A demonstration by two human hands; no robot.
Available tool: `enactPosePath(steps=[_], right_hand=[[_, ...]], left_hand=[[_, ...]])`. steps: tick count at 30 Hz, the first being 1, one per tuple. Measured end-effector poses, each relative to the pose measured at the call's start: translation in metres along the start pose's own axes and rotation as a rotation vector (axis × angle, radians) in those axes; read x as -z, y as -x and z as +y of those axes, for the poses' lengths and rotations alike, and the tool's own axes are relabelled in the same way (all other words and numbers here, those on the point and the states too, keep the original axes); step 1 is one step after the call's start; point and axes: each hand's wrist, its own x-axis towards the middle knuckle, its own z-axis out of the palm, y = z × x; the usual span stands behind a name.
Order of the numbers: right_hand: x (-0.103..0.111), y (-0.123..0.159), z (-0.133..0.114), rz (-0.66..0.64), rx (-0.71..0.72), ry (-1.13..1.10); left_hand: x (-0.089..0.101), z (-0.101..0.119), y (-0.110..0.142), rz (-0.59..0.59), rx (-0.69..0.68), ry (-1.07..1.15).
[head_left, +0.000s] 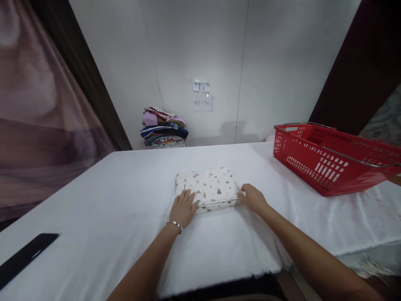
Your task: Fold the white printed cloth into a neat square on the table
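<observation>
A white cloth [208, 184] with small printed figures lies folded into a flat, layered rectangle in the middle of the table. My left hand [183, 207] rests on its near left corner, fingers outstretched and slightly apart. At the near right corner, my right hand [253, 198] has its fingers bent round the edge and closed on the cloth. Part of those fingertips is hidden by the hand itself. The folded layers show along the near side, between both hands.
The table has a white cover [125, 209]. A red plastic basket [313, 161] stands at the right. Folded clothes [164, 127] are stacked at the back, by the wall with paper labels [203, 103]. A dark flat object [28, 253] lies front left; a pinkish curtain [40, 117] hangs left.
</observation>
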Motion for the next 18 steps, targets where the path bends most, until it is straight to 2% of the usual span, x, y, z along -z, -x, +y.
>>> enactPosePath(steps=[3, 6, 8, 11, 15, 18], right_hand=[[-0.005, -0.009, -0.031, 0.116, 0.291, -0.025], [-0.016, -0.03, -0.056, 0.033, 0.465, -0.015], [-0.026, -0.044, -0.06, -0.086, 0.422, 0.036], [-0.039, -0.058, -0.045, -0.252, 0.225, 0.141], [-0.052, -0.063, -0.025, -0.274, 0.201, 0.192], [-0.055, -0.062, -0.024, -0.289, 0.195, 0.201]], left_hand=[[-0.006, -0.003, 0.001, -0.02, 0.013, -0.049], [-0.003, -0.002, 0.003, -0.023, 0.019, -0.079], [-0.001, -0.001, 0.005, -0.03, 0.029, -0.085], [0.0, 0.0, 0.011, -0.046, 0.032, -0.065], [0.003, -0.002, 0.013, -0.101, 0.05, -0.025], [0.015, -0.006, -0.004, -0.244, 0.055, 0.033]])
